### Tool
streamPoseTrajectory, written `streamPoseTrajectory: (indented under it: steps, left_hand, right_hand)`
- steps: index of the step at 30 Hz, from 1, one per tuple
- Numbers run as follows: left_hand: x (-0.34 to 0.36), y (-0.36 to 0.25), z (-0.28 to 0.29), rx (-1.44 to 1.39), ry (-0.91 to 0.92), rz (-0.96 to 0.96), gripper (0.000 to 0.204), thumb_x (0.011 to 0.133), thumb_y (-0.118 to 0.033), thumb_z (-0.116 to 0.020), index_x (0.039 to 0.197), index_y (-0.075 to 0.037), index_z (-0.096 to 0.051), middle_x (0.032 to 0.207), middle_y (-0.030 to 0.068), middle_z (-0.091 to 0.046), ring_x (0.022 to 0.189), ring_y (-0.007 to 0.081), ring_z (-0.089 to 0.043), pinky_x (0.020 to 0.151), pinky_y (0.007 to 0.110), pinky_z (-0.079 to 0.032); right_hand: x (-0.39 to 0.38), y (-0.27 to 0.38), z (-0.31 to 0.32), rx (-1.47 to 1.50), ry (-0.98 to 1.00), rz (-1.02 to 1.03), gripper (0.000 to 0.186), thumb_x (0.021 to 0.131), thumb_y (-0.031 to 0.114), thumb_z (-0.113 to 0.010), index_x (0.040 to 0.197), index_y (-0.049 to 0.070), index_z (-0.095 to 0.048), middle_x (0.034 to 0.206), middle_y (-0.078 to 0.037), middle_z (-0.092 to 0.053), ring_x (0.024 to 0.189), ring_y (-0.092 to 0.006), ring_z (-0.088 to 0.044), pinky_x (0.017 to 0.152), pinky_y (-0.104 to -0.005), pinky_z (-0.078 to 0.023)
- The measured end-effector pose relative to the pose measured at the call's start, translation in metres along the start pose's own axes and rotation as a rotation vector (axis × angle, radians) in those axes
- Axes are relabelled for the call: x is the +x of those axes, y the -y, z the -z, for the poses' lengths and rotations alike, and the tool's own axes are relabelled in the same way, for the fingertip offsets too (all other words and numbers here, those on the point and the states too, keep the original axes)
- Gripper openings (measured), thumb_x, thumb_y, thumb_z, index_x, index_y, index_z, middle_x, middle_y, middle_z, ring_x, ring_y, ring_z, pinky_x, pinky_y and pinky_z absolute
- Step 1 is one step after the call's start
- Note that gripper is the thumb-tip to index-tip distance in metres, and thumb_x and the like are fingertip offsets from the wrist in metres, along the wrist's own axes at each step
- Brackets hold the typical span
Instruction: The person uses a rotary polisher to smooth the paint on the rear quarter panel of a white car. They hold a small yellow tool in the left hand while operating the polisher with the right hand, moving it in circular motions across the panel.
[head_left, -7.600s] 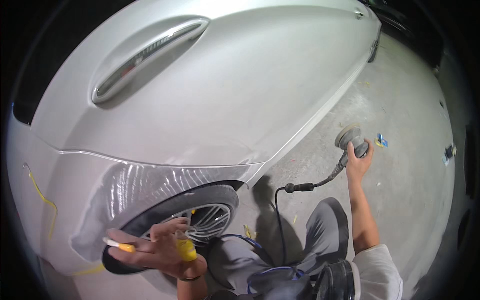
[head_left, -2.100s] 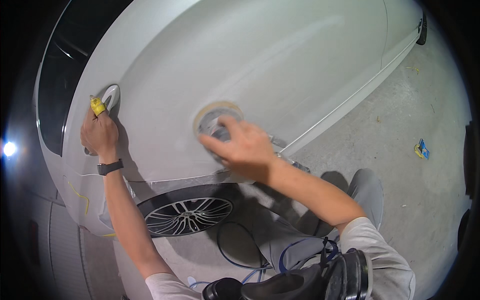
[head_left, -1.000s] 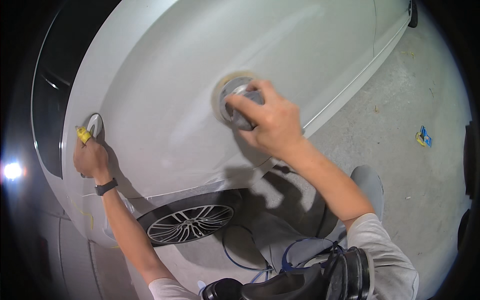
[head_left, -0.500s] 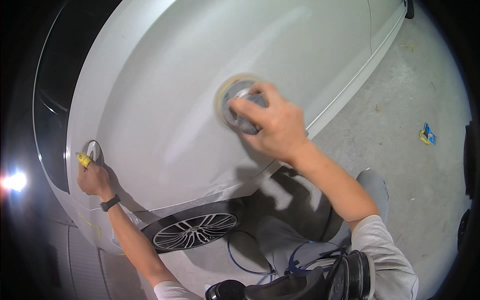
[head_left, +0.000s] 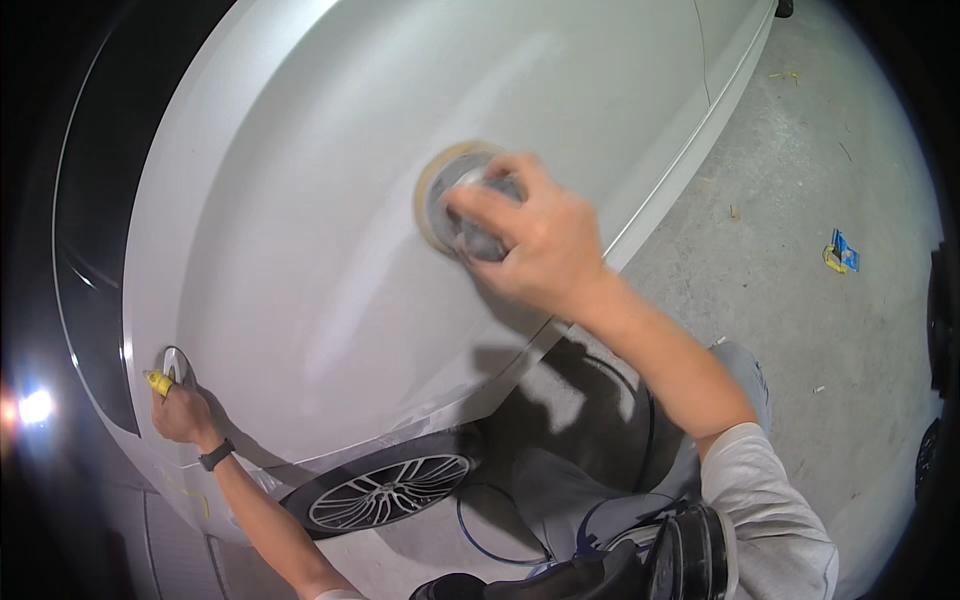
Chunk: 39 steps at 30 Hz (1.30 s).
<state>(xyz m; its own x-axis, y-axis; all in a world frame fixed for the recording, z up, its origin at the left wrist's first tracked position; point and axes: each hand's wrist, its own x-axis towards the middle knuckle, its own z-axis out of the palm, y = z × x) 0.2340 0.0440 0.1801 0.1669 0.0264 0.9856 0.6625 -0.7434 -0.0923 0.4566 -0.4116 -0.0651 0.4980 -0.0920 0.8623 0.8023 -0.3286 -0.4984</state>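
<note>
My right hand point(head_left: 530, 225) is wrapped round a grey round sander point(head_left: 450, 185) with a tan pad, which lies against the white car door panel point(head_left: 330, 200), on a pale, scuffed streak; the sander and fingers are slightly blurred. My left hand point(head_left: 180, 415), with yellow wrapping on one finger and a dark band at the wrist, grips the door handle point(head_left: 174, 358) at the left. Below the panel are a duller patch along the lower seam and the alloy wheel point(head_left: 390, 490).
A dark window point(head_left: 95, 230) borders the panel. Blue hoses point(head_left: 475, 530) lie near my bent legs and black respirator point(head_left: 680, 560). On the concrete floor point(head_left: 800, 340) at right lies a blue-and-yellow packet point(head_left: 842, 250). A bright light point(head_left: 35, 405) glows at far left.
My right hand has brought the sander from over the floor onto the door, later shifting along it. My left hand has taken hold of the handle. Lately the handle appears lower as the view shifts.
</note>
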Motion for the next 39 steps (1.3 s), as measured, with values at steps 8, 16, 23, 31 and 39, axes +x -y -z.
streamPoseTrajectory:
  steps: [8,16,23,31,39]
  left_hand:
    - [-0.003,-0.007,-0.002,0.006,-0.036,0.062,0.054,0.109,-0.048,-0.048,0.108,-0.008,-0.084,0.089,0.0183,-0.08,0.077,0.0434,-0.073,0.068,0.053,-0.054]
    - [0.001,0.013,-0.006,0.01,-0.001,-0.012,0.039,0.098,-0.031,-0.054,0.108,-0.006,-0.082,0.088,0.0205,-0.078,0.075,0.043,-0.07,0.067,0.054,-0.051]
    - [-0.002,0.015,-0.012,-0.011,-0.047,0.026,0.056,0.107,-0.048,-0.045,0.111,-0.006,-0.083,0.091,0.0229,-0.079,0.083,0.0496,-0.071,0.072,0.059,-0.053]
    - [-0.001,0.005,-0.006,0.008,-0.05,0.034,0.046,0.102,-0.037,-0.051,0.102,-0.002,-0.081,0.082,0.0228,-0.076,0.073,0.0479,-0.068,0.064,0.057,-0.049]
    - [-0.002,0.038,-0.026,-0.042,-0.095,-0.142,0.039,0.101,-0.031,-0.057,0.116,-0.007,-0.084,0.087,0.0191,-0.08,0.071,0.0386,-0.072,0.064,0.048,-0.053]
  right_hand:
    - [0.057,-0.079,0.053,-0.031,-0.195,-0.226,0.044,0.079,0.018,-0.09,0.122,0.018,-0.08,0.122,-0.012,-0.073,0.099,-0.0285,-0.076,0.086,-0.0376,-0.062]
    - [0.007,-0.023,0.007,-0.003,-0.036,0.065,0.042,0.076,0.022,-0.092,0.115,0.03,-0.078,0.121,-0.01,-0.069,0.079,-0.0262,-0.076,0.067,-0.0374,-0.064]
    - [0.074,-0.121,0.068,-0.001,-0.219,-0.247,0.046,0.079,0.022,-0.09,0.123,0.02,-0.08,0.121,-0.014,-0.073,0.106,-0.0307,-0.075,0.09,-0.0386,-0.062]
    - [0.041,-0.082,0.043,0.045,-0.012,-0.103,0.047,0.079,0.024,-0.091,0.124,0.025,-0.079,0.123,-0.013,-0.071,0.103,-0.0329,-0.075,0.088,-0.041,-0.063]
    - [0.08,-0.119,0.064,-0.016,-0.214,-0.142,0.048,0.078,0.021,-0.093,0.123,0.016,-0.078,0.118,-0.01,-0.073,0.103,-0.0273,-0.074,0.09,-0.0375,-0.061]
